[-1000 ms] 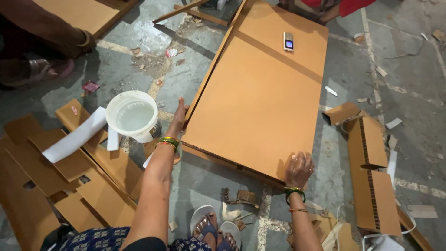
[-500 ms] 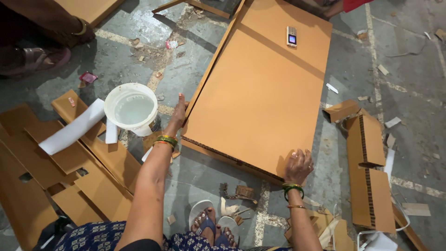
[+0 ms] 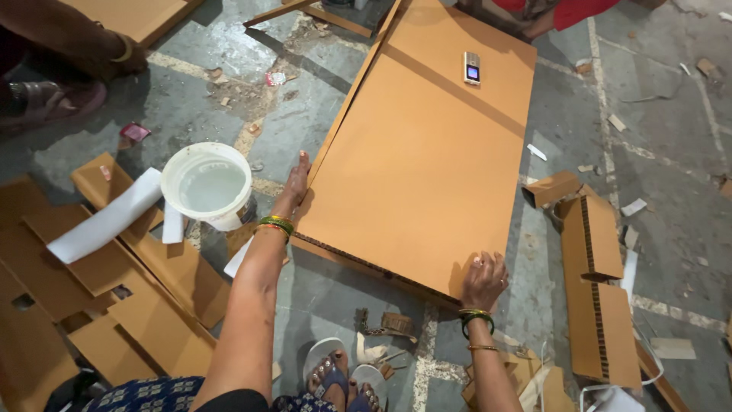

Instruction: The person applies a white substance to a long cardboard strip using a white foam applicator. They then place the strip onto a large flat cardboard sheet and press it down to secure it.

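Stone floor (image 3: 671, 152); cardboard sheet (image 3: 427, 152) between both hands.

A grey stone floor (image 3: 656, 114) with pale joint lines runs under everything, littered with paper scraps and crumbs of debris. Flat cardboard offcuts (image 3: 114, 305) lie stacked at the left, and a white bucket (image 3: 207, 183) stands among them.
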